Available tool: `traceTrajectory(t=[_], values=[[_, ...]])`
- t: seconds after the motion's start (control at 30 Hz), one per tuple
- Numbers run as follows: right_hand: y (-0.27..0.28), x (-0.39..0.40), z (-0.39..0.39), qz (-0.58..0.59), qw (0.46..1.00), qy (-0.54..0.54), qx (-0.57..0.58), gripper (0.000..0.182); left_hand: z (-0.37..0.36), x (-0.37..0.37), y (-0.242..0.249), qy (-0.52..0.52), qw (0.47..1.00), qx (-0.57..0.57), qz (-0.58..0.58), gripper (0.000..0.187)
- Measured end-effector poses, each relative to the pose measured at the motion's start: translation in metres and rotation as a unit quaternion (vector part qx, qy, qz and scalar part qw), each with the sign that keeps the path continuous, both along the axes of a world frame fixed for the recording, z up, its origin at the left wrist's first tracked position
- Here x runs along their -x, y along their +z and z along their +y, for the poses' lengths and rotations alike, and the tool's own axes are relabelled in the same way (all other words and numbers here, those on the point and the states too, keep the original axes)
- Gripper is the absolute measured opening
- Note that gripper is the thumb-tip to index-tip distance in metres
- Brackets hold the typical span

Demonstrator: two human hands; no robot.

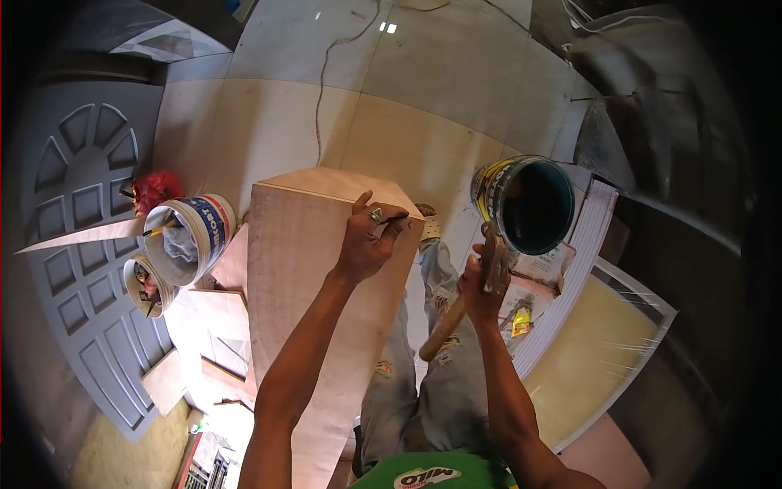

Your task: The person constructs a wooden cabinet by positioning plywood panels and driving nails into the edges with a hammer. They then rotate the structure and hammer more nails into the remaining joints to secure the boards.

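My left hand (366, 242), with a ring on one finger, rests at the far right corner of a plywood box (305, 269). Its thumb and forefinger are pinched together near the edge; whatever is between them is too small to make out. My right hand (482, 293) is closed around a hammer (442, 332) to the right of the box. The metal head points up and away, and the wooden handle slants down to the left. The hammer is apart from the box.
A dark open bucket (533, 204) stands beyond my right hand. White buckets (218, 224) with tools and cloth are at left, before a grey panelled door (85, 236). A cord (320, 98) crosses the tiled floor. A framed panel (599, 342) lies at right.
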State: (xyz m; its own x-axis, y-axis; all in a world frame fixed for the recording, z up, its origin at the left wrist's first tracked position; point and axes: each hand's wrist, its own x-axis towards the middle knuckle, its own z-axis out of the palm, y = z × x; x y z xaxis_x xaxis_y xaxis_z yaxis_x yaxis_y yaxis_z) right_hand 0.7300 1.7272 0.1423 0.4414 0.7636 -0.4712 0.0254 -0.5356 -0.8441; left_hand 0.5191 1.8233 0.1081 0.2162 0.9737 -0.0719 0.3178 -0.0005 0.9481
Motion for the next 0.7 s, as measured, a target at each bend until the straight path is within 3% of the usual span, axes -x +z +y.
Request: traceTrajectory(t=[0.07,0.23,0.33,0.47,0.7], values=[[0.012,-0.005,-0.011,0.004,1.000,-0.009,-0.009,0.027,-0.002,-0.002,-0.006,-0.026,0.999,-0.031,0.027,0.011],[0.040,-0.007,-0.031,-0.092,0.992,0.085,-0.027,0.025,-0.004,-0.012,-0.012,-0.016,0.996,-0.073,0.040,0.013],[0.059,0.002,-0.034,0.003,0.999,0.048,-0.012,0.025,-0.004,-0.012,-0.011,-0.028,0.996,-0.067,0.052,0.014],[0.063,0.006,-0.042,0.007,0.999,0.040,-0.005,0.025,-0.004,-0.013,-0.010,-0.033,0.994,-0.076,0.069,0.014],[0.057,-0.005,-0.047,-0.074,0.982,0.164,-0.057,0.036,-0.004,-0.014,-0.010,-0.029,0.993,-0.080,0.076,0.014]])
